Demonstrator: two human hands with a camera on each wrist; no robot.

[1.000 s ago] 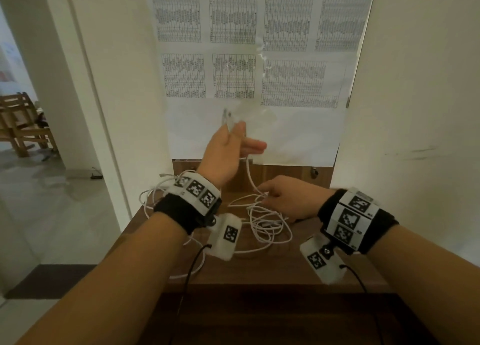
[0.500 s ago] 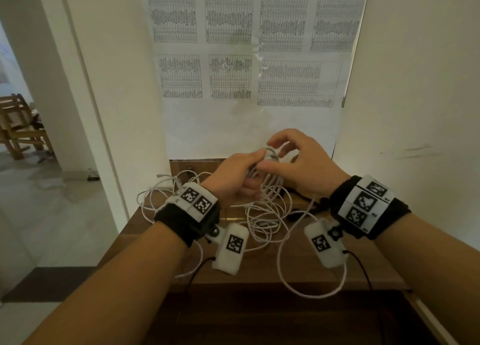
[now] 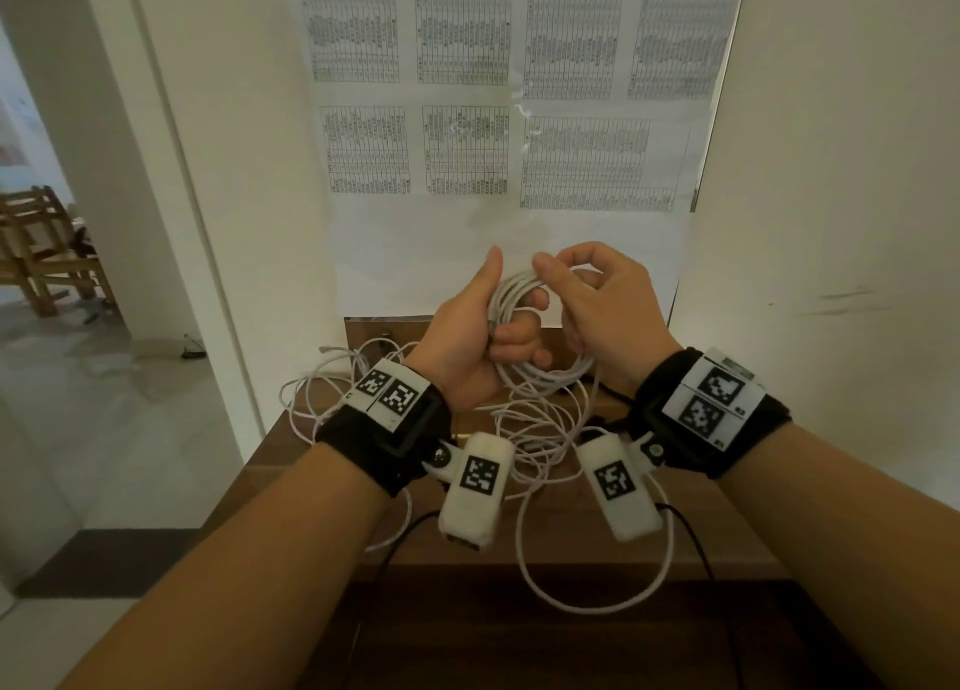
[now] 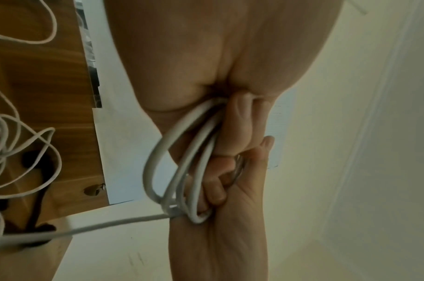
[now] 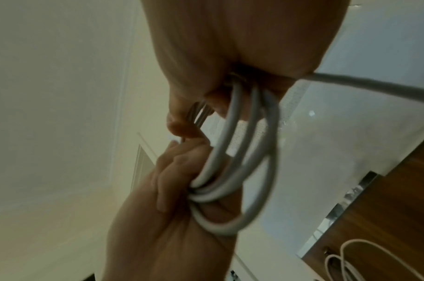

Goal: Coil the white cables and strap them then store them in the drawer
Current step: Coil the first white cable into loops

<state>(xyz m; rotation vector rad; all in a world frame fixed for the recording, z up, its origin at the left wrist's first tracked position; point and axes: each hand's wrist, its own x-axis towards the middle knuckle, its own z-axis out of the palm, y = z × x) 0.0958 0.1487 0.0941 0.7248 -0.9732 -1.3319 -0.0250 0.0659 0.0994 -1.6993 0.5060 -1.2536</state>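
A white cable is partly wound into a small coil (image 3: 545, 372) of several loops, held up above the wooden table (image 3: 571, 528). My left hand (image 3: 467, 336) grips the coil's left side, fingers curled round the loops, thumb up. My right hand (image 3: 597, 300) pinches the top right of the coil. The left wrist view shows the loops (image 4: 182, 171) running through my left fingers (image 4: 240, 123). In the right wrist view the coil (image 5: 242, 171) hangs between both hands. The loose cable (image 3: 530, 440) trails down onto the table.
A second tangle of white cable (image 3: 322, 393) lies at the table's back left. One loop (image 3: 592, 606) hangs over the front edge. A black strap-like thing (image 4: 35, 171) lies on the wood. Walls close in left and right; a paper-covered wall (image 3: 467, 144) stands behind.
A second ago my left hand held the cable end up and my right hand was down at the tangle. Both hands have come together and now hold a wound coil.
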